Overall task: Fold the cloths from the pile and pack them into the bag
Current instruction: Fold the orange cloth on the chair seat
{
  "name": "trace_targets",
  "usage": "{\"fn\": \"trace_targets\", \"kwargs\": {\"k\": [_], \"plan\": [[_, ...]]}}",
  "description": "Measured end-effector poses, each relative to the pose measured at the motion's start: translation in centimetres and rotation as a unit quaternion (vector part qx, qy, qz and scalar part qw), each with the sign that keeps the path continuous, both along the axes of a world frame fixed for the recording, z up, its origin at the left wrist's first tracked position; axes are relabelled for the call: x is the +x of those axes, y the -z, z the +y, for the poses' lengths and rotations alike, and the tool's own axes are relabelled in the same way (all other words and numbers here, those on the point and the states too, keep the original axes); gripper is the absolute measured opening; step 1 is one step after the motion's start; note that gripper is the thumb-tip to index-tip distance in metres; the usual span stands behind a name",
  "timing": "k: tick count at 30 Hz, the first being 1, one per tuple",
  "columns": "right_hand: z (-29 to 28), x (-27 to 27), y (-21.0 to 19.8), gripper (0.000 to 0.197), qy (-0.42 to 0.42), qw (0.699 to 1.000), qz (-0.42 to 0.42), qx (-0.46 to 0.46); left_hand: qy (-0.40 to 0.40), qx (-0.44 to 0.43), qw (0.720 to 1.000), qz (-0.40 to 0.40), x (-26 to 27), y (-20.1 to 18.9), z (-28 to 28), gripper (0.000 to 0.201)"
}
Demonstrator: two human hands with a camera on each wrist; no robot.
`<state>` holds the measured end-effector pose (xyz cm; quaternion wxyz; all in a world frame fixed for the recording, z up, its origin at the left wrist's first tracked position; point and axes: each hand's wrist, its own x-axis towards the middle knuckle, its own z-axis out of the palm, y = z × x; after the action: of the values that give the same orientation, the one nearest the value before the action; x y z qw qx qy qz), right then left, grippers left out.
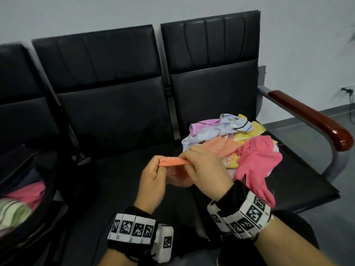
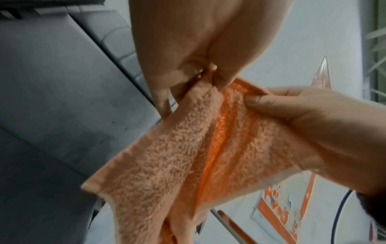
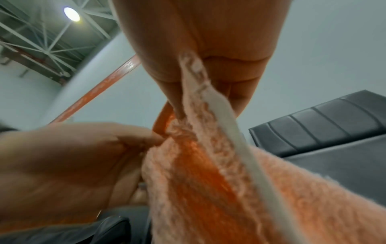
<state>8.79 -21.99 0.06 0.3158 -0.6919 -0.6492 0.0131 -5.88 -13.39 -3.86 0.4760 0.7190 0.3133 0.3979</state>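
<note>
Both hands hold a small orange terry cloth (image 1: 171,162) above the middle black seat. My left hand (image 1: 153,177) pinches its top edge at the left, and my right hand (image 1: 201,166) pinches the same edge close beside it. The cloth (image 2: 188,156) hangs down between the hands in the left wrist view, and it (image 3: 198,173) fills the lower middle of the right wrist view. The pile of cloths (image 1: 240,143), pink, yellow, lilac and pale blue, lies on the right seat just beyond my right hand. The dark open bag (image 1: 48,189) sits at the left with pink and green cloths inside.
A row of black padded seats (image 1: 115,116) stands against a pale wall. A metal armrest with a brown wooden top (image 1: 311,120) bounds the right seat. Grey floor (image 1: 342,227) shows at the far right.
</note>
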Motion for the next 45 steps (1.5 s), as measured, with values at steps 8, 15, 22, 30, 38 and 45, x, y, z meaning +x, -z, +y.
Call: {"fn": "trace_targets", "kwargs": {"k": [8, 15, 22, 30, 38, 45], "plan": [[0.9, -6.8, 2.0, 0.018, -0.067, 0.993, 0.096, 0.001, -0.105, -0.042, 0.992, -0.052, -11.3, -1.1, 0.5, 0.024], [3.3, -14.0, 4.3, 0.021, -0.136, 0.959, 0.245, 0.04, -0.237, -0.033, 0.969, 0.057, -19.1, 2.8, 1.5, 0.028], [4.0, -17.1, 6.9, 0.007, -0.16, 0.965, 0.206, -0.021, -0.06, 0.012, 0.994, 0.093, -19.6, 3.0, -1.5, 0.026], [2.9, -15.7, 8.2, 0.016, -0.188, 0.956, 0.218, -0.05, -0.042, 0.014, 0.993, 0.114, -18.4, 3.4, -2.3, 0.018], [2.1, -9.3, 9.9, 0.006, -0.148, 0.984, 0.078, -0.064, -0.166, 0.061, 0.984, -0.01, -21.5, 2.6, -0.7, 0.007], [2.3, -6.0, 11.3, 0.004, -0.076, 0.995, 0.008, -0.058, -0.382, 0.043, 0.913, -0.139, -27.7, 2.3, 1.8, 0.013]]}}
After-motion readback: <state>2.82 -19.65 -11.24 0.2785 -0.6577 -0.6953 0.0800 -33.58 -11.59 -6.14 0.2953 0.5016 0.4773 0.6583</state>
